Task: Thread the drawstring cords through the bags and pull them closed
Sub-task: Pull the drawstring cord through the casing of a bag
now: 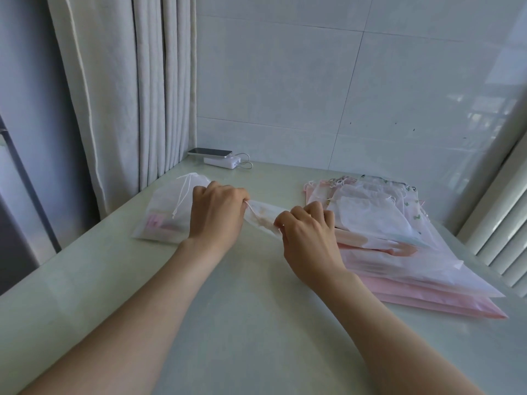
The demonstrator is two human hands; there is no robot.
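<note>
Left hand and right hand both curled, pinching opposite ends of translucent bag stretched between them, mid-surface. Cinched bag just left, near surface edge. Bag stack right. Room to move nearside; wall far.

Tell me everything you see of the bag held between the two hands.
The bag is thin, see-through white film with a faint peach print, bunched into a narrow band. It stretches at a slant between the left hand and the right hand, each pinching it, over the table. A pale cord loops out by the left hand's fingers.
</note>
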